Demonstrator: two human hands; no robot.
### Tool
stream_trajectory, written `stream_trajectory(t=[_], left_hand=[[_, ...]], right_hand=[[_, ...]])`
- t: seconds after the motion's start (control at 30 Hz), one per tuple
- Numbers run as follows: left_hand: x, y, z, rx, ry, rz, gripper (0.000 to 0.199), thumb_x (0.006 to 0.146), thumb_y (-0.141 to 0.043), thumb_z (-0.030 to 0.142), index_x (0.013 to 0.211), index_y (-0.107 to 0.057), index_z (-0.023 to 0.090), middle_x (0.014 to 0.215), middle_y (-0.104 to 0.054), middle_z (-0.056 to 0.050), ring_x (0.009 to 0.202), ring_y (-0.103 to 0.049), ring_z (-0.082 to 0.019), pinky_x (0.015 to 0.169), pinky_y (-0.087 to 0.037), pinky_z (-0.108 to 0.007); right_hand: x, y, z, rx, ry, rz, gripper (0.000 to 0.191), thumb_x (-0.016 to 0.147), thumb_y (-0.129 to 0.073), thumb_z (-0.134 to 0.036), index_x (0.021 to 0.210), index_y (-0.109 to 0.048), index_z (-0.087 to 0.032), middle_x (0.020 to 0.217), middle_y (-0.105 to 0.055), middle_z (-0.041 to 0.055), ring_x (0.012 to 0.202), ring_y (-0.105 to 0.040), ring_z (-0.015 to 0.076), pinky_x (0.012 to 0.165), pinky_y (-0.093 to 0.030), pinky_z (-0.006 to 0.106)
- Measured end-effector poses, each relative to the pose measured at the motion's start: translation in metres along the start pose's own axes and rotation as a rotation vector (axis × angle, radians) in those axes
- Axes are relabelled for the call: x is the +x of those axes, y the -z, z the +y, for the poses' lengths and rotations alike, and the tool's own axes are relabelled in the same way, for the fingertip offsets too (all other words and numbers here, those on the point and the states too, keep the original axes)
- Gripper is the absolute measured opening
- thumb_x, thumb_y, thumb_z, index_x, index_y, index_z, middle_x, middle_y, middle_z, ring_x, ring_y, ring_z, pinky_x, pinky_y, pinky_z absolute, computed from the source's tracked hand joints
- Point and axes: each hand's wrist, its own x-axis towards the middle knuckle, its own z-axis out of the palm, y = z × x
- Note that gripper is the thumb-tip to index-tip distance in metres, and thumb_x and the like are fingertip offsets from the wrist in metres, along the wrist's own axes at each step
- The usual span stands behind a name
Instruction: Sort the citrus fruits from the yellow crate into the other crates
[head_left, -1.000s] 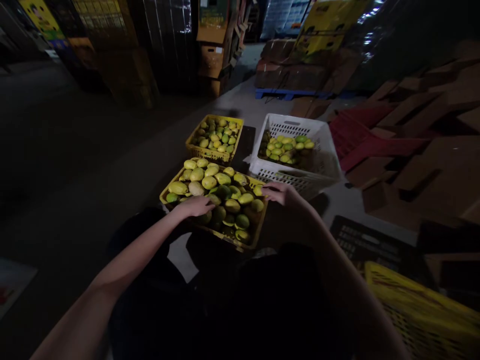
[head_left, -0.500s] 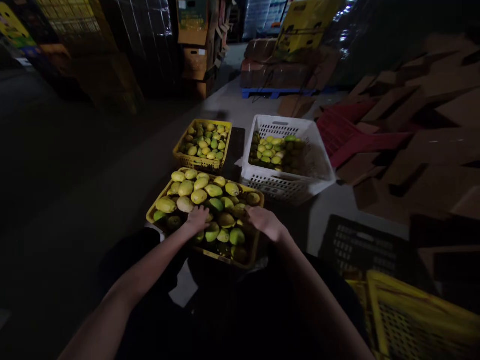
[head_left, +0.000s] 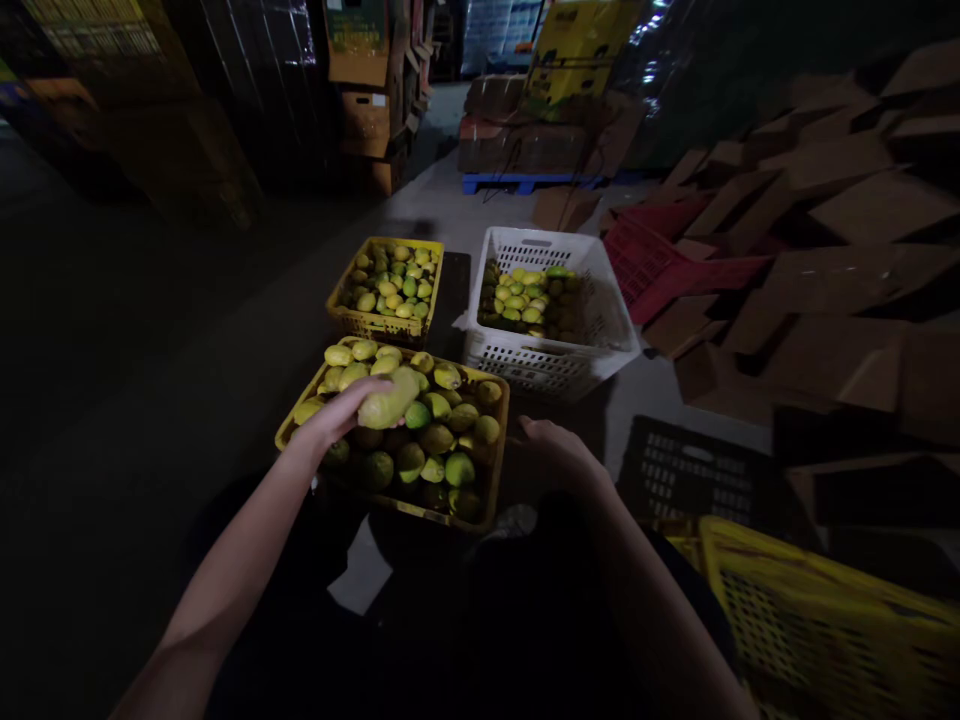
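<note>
My left hand (head_left: 346, 412) holds a yellow-green lemon (head_left: 388, 400) above the near yellow crate (head_left: 491, 480), which is filled with yellow and green lemons. Just right of that crate is my right hand (head_left: 559, 448), in shadow; whether its fingers hold anything is too dark to tell. Behind the near crate stands a smaller yellow crate (head_left: 347, 316) of lemons. A white crate (head_left: 600, 345), partly filled with lemons, is at its right.
Flattened cardboard (head_left: 817, 280) and a red crate (head_left: 652, 262) lie at the right. A black crate (head_left: 694, 475) and a yellow crate (head_left: 832, 610) are at lower right. Farther back, boxes stand on a blue pallet (head_left: 525, 183).
My left hand has risen from the lemons with one in its grasp. My right hand has moved off the near crate to its right side. The view has shifted slightly.
</note>
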Motion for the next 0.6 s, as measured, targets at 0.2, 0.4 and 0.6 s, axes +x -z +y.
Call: stream_trajectory(t=[0.2, 0.4, 0.6], left_hand=[[-0.011, -0.003, 0.016, -0.848, -0.116, -0.292, 0.052, 0.085, -0.039, 0.05, 0.118, -0.06, 0.016, 0.112, -0.067, -0.01, 0.104, -0.064, -0.021, 0.083, -0.055, -0.03], [0.016, -0.022, -0.004, -0.824, -0.118, -0.2, 0.052, 0.087, -0.03, 0.048, 0.12, -0.056, 0.016, 0.121, -0.064, -0.011, 0.122, -0.055, -0.019, 0.096, -0.05, -0.029], [0.014, -0.031, -0.006, -0.708, -0.191, -0.2, 0.062, 0.082, -0.037, 0.06, 0.127, -0.052, 0.02, 0.115, -0.066, -0.011, 0.116, -0.058, -0.024, 0.091, -0.053, -0.038]], right_hand=[[0.015, -0.021, -0.021, -0.015, -0.019, -0.018, 0.028, 0.088, -0.055, -0.035, 0.109, -0.067, -0.02, 0.108, -0.07, 0.0163, 0.099, -0.068, 0.0317, 0.074, -0.049, 0.034], [0.027, -0.033, -0.047, 0.008, -0.037, 0.015, 0.033, 0.088, -0.054, -0.043, 0.11, -0.066, -0.022, 0.109, -0.068, 0.0154, 0.104, -0.065, 0.0324, 0.078, -0.049, 0.037], [0.045, -0.058, -0.047, -0.005, -0.063, 0.126, 0.051, 0.087, -0.056, -0.028, 0.137, -0.046, -0.021, 0.131, -0.055, 0.0197, 0.121, -0.052, 0.0368, 0.091, -0.044, 0.047]])
